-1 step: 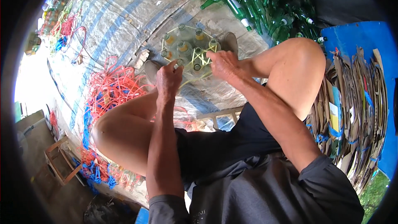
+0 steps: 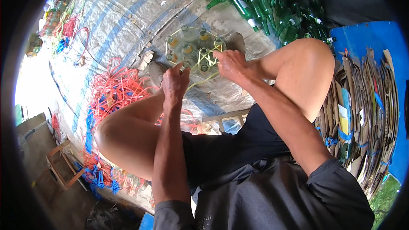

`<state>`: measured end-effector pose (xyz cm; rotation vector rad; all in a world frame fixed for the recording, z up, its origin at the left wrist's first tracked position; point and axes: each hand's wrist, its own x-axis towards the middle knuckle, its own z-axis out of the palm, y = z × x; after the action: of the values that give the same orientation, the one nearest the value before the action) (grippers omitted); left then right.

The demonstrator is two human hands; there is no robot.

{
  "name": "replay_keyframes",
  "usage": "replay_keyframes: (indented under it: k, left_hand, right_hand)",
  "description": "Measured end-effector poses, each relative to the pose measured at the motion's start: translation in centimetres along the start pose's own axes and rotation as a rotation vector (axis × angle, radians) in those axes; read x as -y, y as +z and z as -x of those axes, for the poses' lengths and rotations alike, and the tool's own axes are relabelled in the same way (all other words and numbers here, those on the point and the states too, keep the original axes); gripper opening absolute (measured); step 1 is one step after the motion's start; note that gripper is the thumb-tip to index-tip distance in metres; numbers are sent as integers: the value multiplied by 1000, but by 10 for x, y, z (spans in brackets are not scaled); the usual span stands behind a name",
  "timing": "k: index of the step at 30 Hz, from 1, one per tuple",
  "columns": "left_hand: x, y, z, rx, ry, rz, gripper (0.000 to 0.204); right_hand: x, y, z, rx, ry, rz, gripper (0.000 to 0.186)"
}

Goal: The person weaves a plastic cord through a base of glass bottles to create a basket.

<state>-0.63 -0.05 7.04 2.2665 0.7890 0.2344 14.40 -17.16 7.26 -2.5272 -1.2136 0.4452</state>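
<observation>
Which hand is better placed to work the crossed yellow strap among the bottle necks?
Probably the right hand: its fingertips are right beside the crossed strands of the yellow strap. The left hand sits farther off, by the near-left bottle.

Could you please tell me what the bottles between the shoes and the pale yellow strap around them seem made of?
Bottles: most likely clear, glossy glass, being see-through with bright glints.
Pale yellow strap: probably smooth plastic, as it looks thin and ribbon-like, though I cannot be sure.
</observation>
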Motion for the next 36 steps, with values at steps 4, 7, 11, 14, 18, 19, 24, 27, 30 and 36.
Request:
replay_keyframes:
  k: [4, 7, 11, 14, 18, 19, 24, 27, 30, 36]
  left_hand:
    - [-19, 21, 19, -37, -52, -13, 33]
    - [-28, 26, 27, -59, -75, -43, 33]
    - [-45, 29, 27, 49, -135, -89, 34]
    - [-38, 31, 26, -60, -25, -24, 32]
    - [-27, 25, 28, -34, -10, -71, 29]
    - [-31, 25, 26, -27, -2, -70, 29]
    - [-38, 22, 19, 77, 89, -192, 25]
    - [-35, 16, 16, 141, 90, -286, 22]
    - [-39, 8, 11, 180, 157, -407, 21]
    - [-69, -9, -2, 326, 298, -641, 16]
  right_hand:
    - [-25, -1, -14, -76, -80, -1, 26]
    - [-18, -17, -31, 39, -52, 75, 29]
    - [-19, -27, -40, 27, -28, 70, 28]
    - [-15, -27, -35, 80, 3, 56, 30]
    - [14, -35, -22, 100, 1, 48, 39]
    - [15, -35, -18, -24, -45, 31, 43]
    - [21, -21, -8, -71, -236, 44, 64]
    - [26, -15, -11, -36, -220, 124, 61]
    - [31, -13, -11, -46, -200, 136, 60]
    - [27, -5, -9, -93, -193, 64, 60]
